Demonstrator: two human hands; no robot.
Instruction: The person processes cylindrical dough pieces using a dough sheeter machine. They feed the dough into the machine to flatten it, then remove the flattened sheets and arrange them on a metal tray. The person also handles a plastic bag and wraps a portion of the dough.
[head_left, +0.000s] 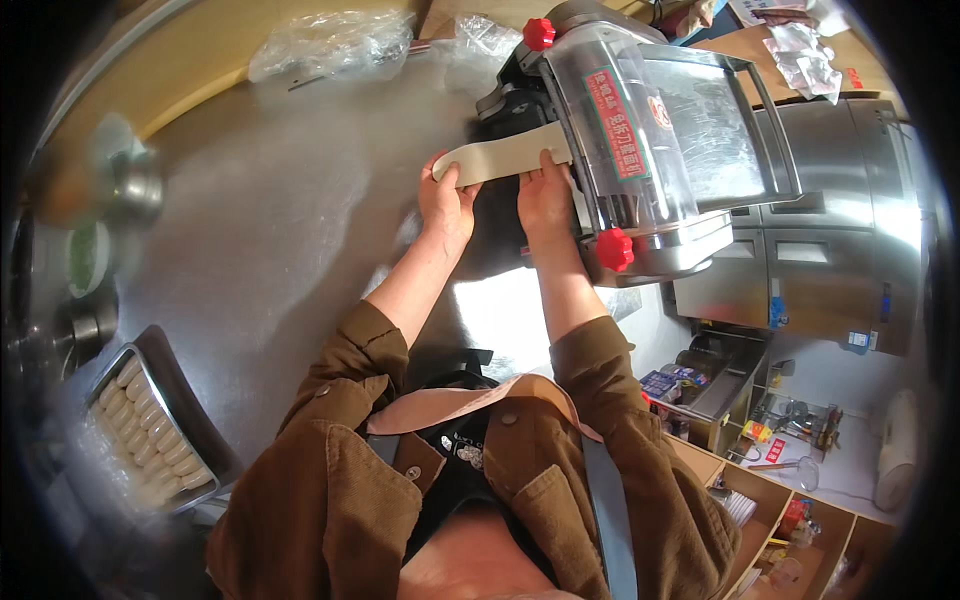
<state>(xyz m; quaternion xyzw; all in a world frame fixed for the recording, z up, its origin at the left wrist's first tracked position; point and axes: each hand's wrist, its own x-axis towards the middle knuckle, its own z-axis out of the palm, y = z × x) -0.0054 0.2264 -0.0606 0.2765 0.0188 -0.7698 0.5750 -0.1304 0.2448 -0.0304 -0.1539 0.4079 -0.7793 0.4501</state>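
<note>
A flat, pale strip of dough (496, 156) stretches from the electric dough sheeter (562, 82) toward the left. My left hand (448, 201) holds its rounded free end, thumb on top and fingers beneath. Close to the machine's edge, my right hand (545, 201) holds the same strip, its thumb resting on the upper face. The strip's other end passes under the front bar of the sheeter, where the rollers are hidden from me. A clear curved cover (660, 142) with a red printed label and two red knobs (615, 250) are on the machine.
A steel worktable (247, 195) spreads to the left. On it, a metal tray (212, 480) holds several rows of smooth dough pieces under plastic film. Crumpled clear plastic bags (334, 49) lie at the back. Steel cabinet doors (817, 262) and wooden compartments (806, 536) are at the right.
</note>
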